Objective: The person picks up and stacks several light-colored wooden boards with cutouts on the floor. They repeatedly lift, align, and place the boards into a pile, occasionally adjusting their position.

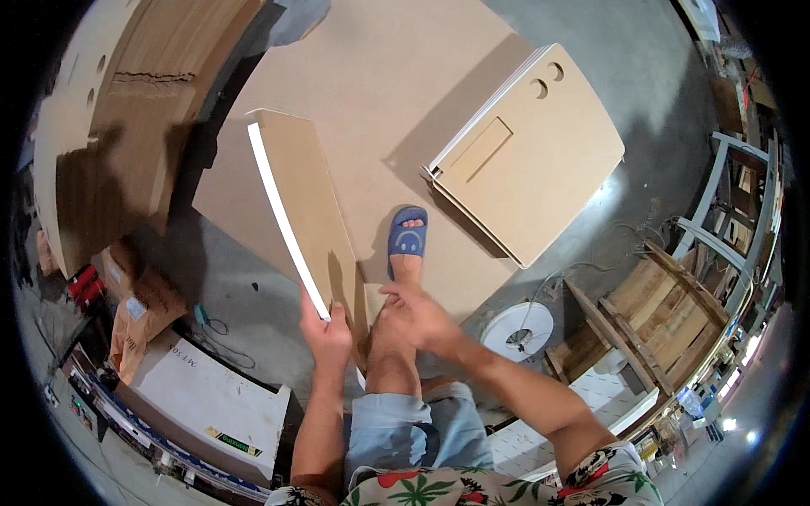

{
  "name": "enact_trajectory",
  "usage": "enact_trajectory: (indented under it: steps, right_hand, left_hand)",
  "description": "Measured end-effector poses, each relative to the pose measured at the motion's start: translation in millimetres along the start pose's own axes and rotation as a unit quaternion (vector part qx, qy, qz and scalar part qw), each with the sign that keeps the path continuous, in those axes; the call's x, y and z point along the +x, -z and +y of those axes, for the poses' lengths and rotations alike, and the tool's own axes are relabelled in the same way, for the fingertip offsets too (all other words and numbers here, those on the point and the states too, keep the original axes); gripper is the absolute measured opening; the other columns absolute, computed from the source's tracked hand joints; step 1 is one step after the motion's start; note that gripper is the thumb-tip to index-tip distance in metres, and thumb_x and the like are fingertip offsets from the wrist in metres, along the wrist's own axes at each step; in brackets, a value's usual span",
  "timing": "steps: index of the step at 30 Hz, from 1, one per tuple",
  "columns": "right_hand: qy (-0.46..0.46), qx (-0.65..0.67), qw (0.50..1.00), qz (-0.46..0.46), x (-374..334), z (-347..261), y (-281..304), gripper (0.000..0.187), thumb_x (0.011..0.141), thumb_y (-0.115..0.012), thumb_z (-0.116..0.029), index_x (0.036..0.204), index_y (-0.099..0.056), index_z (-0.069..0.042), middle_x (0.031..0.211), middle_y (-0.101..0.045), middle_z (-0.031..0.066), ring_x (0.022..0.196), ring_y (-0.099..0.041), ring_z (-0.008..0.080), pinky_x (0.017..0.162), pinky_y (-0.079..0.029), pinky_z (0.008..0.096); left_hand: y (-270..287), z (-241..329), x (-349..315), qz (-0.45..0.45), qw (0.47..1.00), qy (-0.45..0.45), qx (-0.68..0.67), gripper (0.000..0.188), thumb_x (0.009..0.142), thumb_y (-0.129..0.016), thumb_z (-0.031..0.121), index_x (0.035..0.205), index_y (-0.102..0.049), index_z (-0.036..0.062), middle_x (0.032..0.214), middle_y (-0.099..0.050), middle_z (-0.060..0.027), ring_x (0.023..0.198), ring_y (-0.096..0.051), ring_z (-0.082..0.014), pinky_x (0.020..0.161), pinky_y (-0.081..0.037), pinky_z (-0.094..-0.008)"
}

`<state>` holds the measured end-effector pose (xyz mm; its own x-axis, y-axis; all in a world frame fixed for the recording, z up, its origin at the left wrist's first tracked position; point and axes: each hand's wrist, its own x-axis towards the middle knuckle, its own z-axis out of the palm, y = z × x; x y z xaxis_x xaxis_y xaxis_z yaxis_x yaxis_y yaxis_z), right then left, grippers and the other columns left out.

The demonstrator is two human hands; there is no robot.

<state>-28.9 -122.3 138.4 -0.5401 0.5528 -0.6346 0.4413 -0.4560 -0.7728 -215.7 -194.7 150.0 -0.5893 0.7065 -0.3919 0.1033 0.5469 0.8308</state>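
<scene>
The left hand grips the near end of a panel's white edge, the thumb on the inner side and the fingers around the outside. That panel stands on its long edge, slightly tilted, across the lower left edge of a big brown sheet on the floor. The right hand is over the knee, its slightly blurred fingers loosely spread with nothing between them; whether they touch the leg I cannot tell. A foot in a blue sandal is on the sheet near its lower edge, between the panel and a stack of panels lying over the sheet's right edge. Past the sheet's lower right edge are a white reel and a wooden crate; past its left corner, tall piled boards and brown paper crowd the floor.
</scene>
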Motion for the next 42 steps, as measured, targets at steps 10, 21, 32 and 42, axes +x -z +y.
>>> enact_trajectory:
  steps: [10, 21, 32, 42]
  right_hand:
    - [-0.127, 0.007, 0.985, 0.119, -16, 80, 90, 0.034, 0.096, -0.063, -0.014, 0.128, -0.064, -0.001, 0.106, -0.068, 0.014, 0.095, -0.067, 0.0221, 0.087, -0.054, 0.0347]
    - [-0.142, -0.016, 0.986, 0.087, -57, 175, 157, 0.033, 0.099, -0.061, -0.02, 0.126, -0.066, -0.002, 0.084, -0.066, 0.0044, 0.081, -0.062, 0.0102, 0.077, -0.051, 0.0272]
    - [-0.216, -0.011, 0.905, 0.365, -73, 375, 311, 0.054, 0.091, -0.068, -0.014, 0.139, -0.051, 0.005, 0.123, -0.064, 0.0226, 0.107, -0.065, 0.029, 0.093, -0.054, 0.0371]
    - [-0.134, 0.048, 0.858, 0.493, -8, 409, 322, 0.072, 0.092, -0.069, -0.013, 0.152, -0.035, 0.01, 0.139, -0.054, 0.0245, 0.122, -0.057, 0.0305, 0.102, -0.049, 0.039]
  left_hand:
    - [-29, 30, -10, -0.047, 0.997, 0.058, 0.006, 0.066, 0.092, -0.051, -0.007, 0.155, -0.034, -0.0059, 0.144, -0.054, -0.0187, 0.131, -0.054, -0.0248, 0.111, -0.041, -0.0366]
    - [-85, 70, -31, 0.036, 0.986, -0.027, 0.163, 0.075, 0.09, -0.056, 0.002, 0.159, -0.026, -0.0037, 0.159, -0.036, -0.0298, 0.148, -0.037, -0.0428, 0.122, -0.03, -0.0473]
    - [-225, 64, 55, -0.076, 0.925, -0.242, 0.284, 0.044, 0.09, -0.053, -0.001, 0.133, -0.061, 0.0026, 0.132, -0.065, -0.0194, 0.128, -0.058, -0.0373, 0.112, -0.043, -0.0439]
    - [-346, -58, 238, -0.296, 0.898, 0.018, 0.325, 0.041, 0.102, -0.058, 0.025, 0.136, -0.066, 0.0037, 0.131, -0.07, -0.0186, 0.121, -0.066, -0.0275, 0.105, -0.048, -0.0378]
